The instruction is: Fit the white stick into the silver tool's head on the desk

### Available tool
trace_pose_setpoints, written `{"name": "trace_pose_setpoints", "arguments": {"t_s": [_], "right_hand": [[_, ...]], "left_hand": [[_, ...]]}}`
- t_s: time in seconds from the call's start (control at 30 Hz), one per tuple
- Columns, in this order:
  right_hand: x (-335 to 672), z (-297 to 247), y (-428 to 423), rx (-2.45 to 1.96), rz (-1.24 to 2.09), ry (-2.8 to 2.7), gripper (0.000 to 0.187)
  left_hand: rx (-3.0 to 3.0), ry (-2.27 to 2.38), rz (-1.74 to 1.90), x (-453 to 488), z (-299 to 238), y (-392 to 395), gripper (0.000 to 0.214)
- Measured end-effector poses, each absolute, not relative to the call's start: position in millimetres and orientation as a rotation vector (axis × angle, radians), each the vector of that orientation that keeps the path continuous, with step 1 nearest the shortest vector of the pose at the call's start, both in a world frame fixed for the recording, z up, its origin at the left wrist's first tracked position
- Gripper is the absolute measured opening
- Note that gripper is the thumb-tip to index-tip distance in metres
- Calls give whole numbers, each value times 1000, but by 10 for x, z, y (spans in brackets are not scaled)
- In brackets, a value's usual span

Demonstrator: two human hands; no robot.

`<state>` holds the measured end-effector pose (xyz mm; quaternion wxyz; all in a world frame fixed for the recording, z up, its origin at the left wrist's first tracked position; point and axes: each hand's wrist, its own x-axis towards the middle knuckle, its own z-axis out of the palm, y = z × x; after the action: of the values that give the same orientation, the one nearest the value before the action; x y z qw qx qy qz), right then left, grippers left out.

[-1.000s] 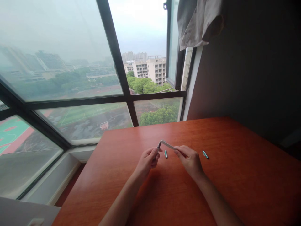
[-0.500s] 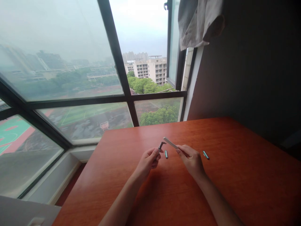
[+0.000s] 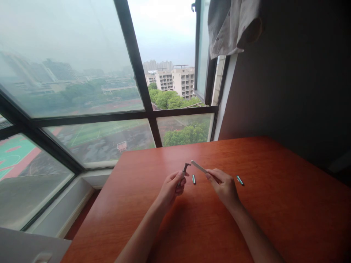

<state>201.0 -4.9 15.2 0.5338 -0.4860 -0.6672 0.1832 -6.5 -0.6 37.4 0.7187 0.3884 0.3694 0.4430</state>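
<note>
My left hand (image 3: 172, 186) is closed on a small dark metal piece (image 3: 185, 168) whose tip sticks up past my fingers. My right hand (image 3: 223, 185) pinches a thin pale stick-like handle (image 3: 199, 167) that points up and left toward the dark piece, with a small gap between the two. Both hands hover just above a reddish-brown wooden table (image 3: 274, 204). A small teal-and-silver cartridge (image 3: 193, 179) lies on the table between my hands. A second similar cartridge (image 3: 240, 180) lies to the right of my right hand.
A large window with a dark frame (image 3: 149, 115) stands beyond the table's far edge, with buildings and a sports field outside. A dark wall (image 3: 287, 73) runs along the right. A pale cloth (image 3: 233, 25) hangs at the top near the window corner.
One second ago the dark piece and the pale handle were joined as one item between my hands. They have come apart; my left hand holds the dark piece, my right the handle.
</note>
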Motion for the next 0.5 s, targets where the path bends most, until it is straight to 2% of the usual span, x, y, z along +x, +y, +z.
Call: {"name": "trace_pose_setpoints", "arguments": {"t_s": [0.5], "right_hand": [[1982, 161, -57, -1175, 441, -1638, 21]], "left_hand": [[871, 802, 996, -70, 388, -21, 31]]}}
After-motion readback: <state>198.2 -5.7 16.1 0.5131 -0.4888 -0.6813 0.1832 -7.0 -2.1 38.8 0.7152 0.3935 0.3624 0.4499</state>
